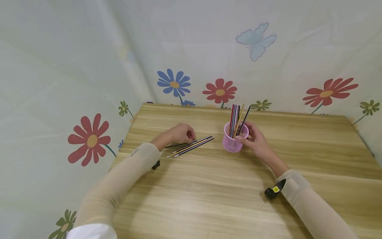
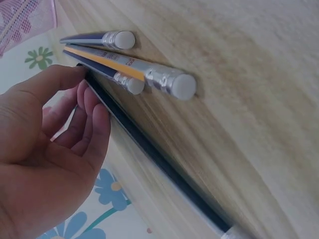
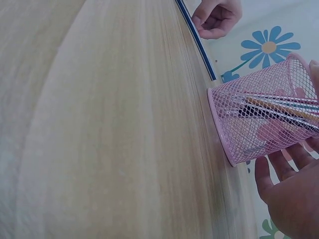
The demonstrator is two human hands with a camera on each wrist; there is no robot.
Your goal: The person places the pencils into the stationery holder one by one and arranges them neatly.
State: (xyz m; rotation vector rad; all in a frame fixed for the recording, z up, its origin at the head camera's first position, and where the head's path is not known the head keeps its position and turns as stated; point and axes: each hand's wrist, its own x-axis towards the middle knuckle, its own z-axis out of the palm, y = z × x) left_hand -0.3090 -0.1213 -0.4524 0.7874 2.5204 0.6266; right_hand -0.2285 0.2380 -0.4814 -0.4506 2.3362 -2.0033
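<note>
A pink mesh cup [image 1: 229,145] of several pencils [image 1: 234,116] is held by the right hand [image 1: 256,139], and, left of it, a dark pencil [image 2: 149,149] is pinched by the left hand [image 1: 180,133]

Left grip [image 1: 180,133] pinched, right grip [image 1: 257,141] curved

Cup [image 1: 231,144] within right fingers [image 3: 281,167]: open mesh, smooth base ring [image 3: 220,128]; metal or plastic, cannot tell. Pencils [image 2: 155,154] at left fingers [image 2: 101,124]: smooth, slight gloss; shiny metal ferrules [image 2: 162,79], matt erasers [image 2: 183,87]. Surface [image 1: 203,189] under fingers: wood-grained, smooth, soft sheen. Backdrop [image 1: 191,43] beyond fingers: creased, cloth-like, matt.
</note>
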